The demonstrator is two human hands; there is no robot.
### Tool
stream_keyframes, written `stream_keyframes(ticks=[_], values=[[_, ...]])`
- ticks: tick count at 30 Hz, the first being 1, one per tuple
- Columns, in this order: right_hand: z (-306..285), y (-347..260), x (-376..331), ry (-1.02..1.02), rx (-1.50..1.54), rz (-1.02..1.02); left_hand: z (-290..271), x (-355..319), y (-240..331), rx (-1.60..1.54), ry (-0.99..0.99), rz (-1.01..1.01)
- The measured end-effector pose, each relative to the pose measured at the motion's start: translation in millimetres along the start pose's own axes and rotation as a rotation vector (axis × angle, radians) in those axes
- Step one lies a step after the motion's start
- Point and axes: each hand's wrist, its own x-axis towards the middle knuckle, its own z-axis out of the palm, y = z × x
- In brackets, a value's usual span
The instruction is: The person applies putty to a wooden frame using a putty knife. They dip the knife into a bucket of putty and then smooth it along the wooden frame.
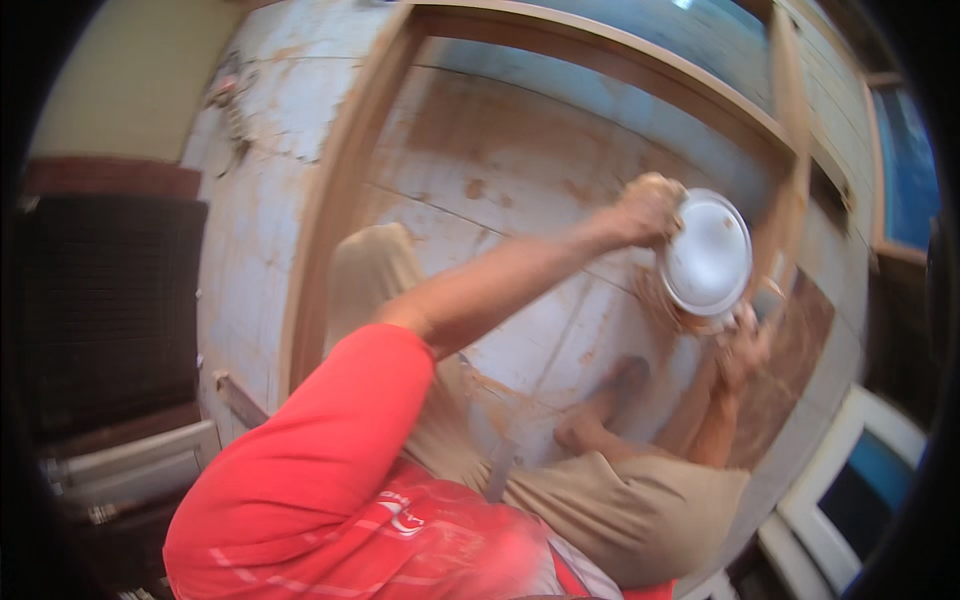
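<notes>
My left hand (655, 210) grips the white round object (708, 252) by its edge, just inside the wooden frame's (345, 190) right rail. Right hand (745, 352) is near that rail, by a blurred grey item (767, 300); can't tell if it's gripping. Stained tile floor (470, 190) inside frame.

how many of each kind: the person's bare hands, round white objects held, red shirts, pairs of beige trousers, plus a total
Left hand and right hand: 2
Round white object, held by the left hand: 1
Red shirt: 1
Pair of beige trousers: 1
Total: 5
</notes>
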Motion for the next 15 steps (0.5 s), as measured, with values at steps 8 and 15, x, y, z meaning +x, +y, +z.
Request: stream_keyframes(ticks=[8,15], values=[[11,-22,23,0.197,-0.263,0.062,31,15,6,-0.120,0.027,-0.093],[1,-4,13,0.117,-0.085,0.229,25,-9,29,-0.036,0.050,0.014]])
